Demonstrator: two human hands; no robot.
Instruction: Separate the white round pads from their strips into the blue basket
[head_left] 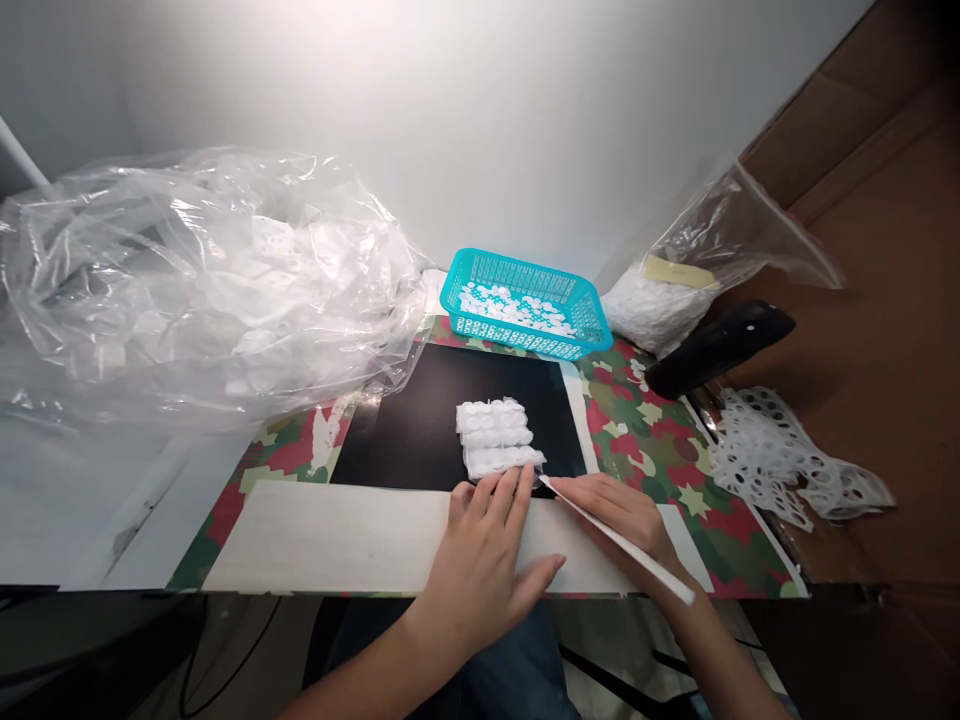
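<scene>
A small stack of white padded rows in clear film [495,430] lies on a black sheet [420,400]. My left hand [484,540] rests palm down at its near edge, fingers stretched out and the tips touching the lowest row, thumb held apart. Close beside it, my right hand [622,515] is closed around a long, thin white stick [637,555]. One end of the stick meets the near right corner of the stack; the other slants down towards my right forearm. Its exact kind and the fingers under it are hard to make out.
Behind the sheet sits a turquoise basket [532,335] holding many small white discs. A large clear plastic bag [225,290] fills the left. On the right are a bag of white pieces [660,300], a black-handled object [720,348] and perforated white scrap [780,455].
</scene>
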